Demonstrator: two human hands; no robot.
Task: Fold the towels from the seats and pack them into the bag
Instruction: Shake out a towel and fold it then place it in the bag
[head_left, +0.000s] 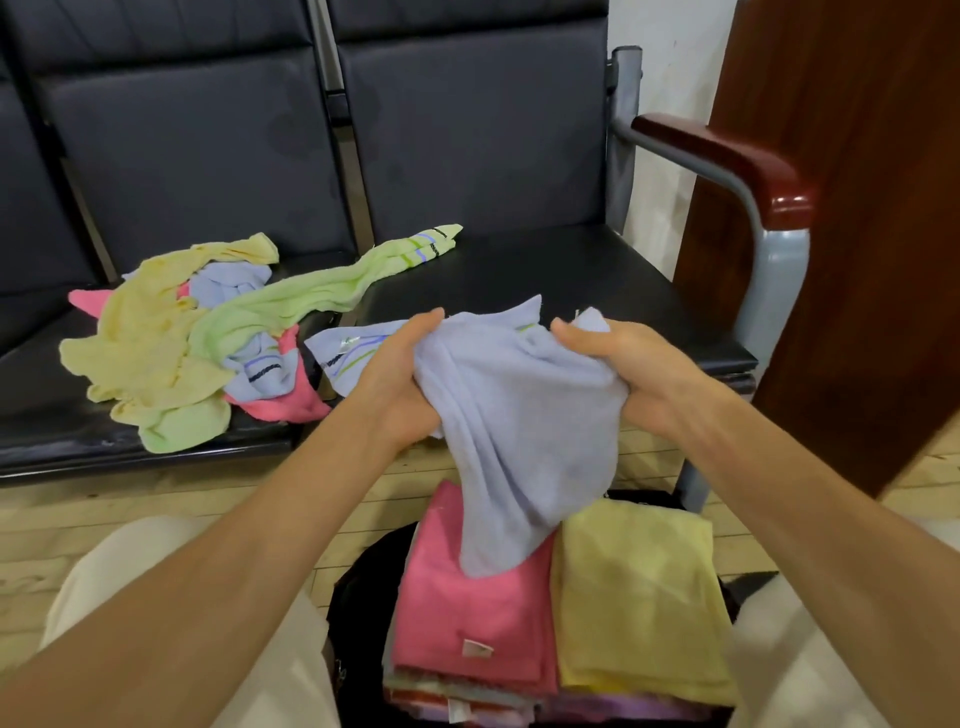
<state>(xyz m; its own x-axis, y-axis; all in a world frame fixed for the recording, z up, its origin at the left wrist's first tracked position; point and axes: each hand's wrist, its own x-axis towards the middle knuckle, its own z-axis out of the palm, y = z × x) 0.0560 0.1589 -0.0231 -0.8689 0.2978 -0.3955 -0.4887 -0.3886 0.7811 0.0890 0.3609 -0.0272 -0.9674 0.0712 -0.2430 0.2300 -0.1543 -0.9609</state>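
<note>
Head view: folded towels (561, 613) in bag (358, 587)

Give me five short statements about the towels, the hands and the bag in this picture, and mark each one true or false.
1. Both the left hand and the right hand grip the crumpled pale blue terry towel. True.
2. The folded pink towel lies beside the folded yellow towel on the stack in the black bag. True.
3. The held towel is neatly folded. False: it hangs crumpled.
4. The dark padded seats hold no towels. False: a loose pile of unfolded towels lies there.
5. The long light green striped towel is in the bag. False: it lies on the seats.
</note>
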